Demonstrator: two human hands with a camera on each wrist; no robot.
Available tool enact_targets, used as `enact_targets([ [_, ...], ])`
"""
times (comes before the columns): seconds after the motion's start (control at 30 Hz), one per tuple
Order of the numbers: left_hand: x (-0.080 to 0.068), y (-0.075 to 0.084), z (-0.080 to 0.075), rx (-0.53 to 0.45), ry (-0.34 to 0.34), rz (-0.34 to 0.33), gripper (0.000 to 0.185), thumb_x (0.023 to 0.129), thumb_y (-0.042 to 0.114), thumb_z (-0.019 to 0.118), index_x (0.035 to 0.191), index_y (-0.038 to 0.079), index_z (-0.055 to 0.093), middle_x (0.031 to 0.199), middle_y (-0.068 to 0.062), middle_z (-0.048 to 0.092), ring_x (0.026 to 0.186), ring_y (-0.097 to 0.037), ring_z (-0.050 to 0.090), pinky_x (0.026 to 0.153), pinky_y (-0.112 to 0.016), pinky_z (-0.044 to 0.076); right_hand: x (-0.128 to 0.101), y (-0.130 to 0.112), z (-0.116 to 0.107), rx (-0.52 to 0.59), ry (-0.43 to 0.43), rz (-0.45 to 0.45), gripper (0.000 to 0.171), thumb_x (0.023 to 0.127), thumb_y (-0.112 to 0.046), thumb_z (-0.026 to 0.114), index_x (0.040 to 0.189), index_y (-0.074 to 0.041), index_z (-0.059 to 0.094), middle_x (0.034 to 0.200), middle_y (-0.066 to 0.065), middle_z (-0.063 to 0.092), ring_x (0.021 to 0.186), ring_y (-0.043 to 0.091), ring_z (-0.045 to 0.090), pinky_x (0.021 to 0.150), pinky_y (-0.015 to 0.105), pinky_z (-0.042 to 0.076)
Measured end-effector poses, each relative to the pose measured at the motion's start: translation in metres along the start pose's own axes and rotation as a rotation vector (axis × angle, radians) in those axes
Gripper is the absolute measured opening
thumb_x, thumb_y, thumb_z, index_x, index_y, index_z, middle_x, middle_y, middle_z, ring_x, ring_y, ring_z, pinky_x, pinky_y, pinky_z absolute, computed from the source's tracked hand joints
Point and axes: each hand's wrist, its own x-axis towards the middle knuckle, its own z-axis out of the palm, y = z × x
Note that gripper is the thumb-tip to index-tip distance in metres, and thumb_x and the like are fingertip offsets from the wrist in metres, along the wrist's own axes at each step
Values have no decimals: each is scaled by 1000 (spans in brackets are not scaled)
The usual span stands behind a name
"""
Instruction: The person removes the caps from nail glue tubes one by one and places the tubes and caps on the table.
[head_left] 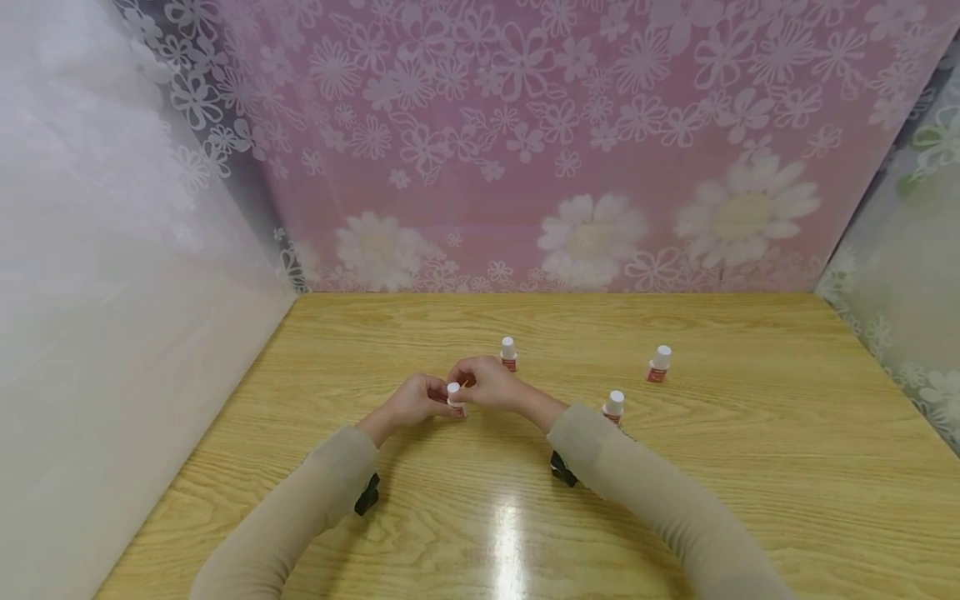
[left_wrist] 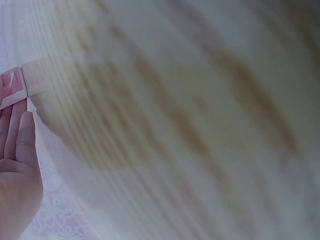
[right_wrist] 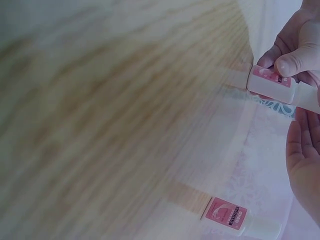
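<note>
A small bottle (head_left: pixel 454 402) with a white cap and a pink label stands on the wooden table (head_left: pixel 480 517), with both hands meeting around it. My left hand (head_left: pixel 435 400) grips its body; in the right wrist view a thumb (right_wrist: pixel 295 61) presses on the bottle (right_wrist: pixel 270 82) at its label. My right hand (head_left: pixel 467 382) curls over from the right, fingertips at the cap. The right wrist view shows only the right palm (right_wrist: pixel 305 160). In the left wrist view the left hand (left_wrist: pixel 17 160) reaches up to the bottle's label (left_wrist: pixel 11 87) at the frame edge.
Three more white-capped bottles stand on the table: one (head_left: pixel 508 353) just behind the hands, one (head_left: pixel 613 407) by my right forearm, one (head_left: pixel 659 364) further right. The bottle (right_wrist: pixel 232 216) behind the hands also shows in the right wrist view. Floral curtains wall in the back and sides.
</note>
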Motion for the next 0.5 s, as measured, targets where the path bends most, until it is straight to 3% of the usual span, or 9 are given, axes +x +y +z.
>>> enact_targets([
  [0.2, 4, -9, -1, -8, 3, 12, 19, 77, 1, 66, 93, -9, 64, 87, -16, 65, 82, -20, 62, 72, -29, 47, 0, 1, 0, 15, -7, -38, 14, 81, -6, 64, 95, -4, 63, 90, 1, 63, 85, 11, 57, 75, 25, 45],
  [0.5, 5, -11, -2, 15, 4, 15, 13, 78, -1, 65, 89, -9, 64, 84, -15, 66, 81, -20, 63, 71, -26, 46, 0, 2, 1, -8, 40, 2, 26, 74, -24, 73, 87, -9, 57, 82, -4, 58, 80, 10, 55, 66, 22, 45],
])
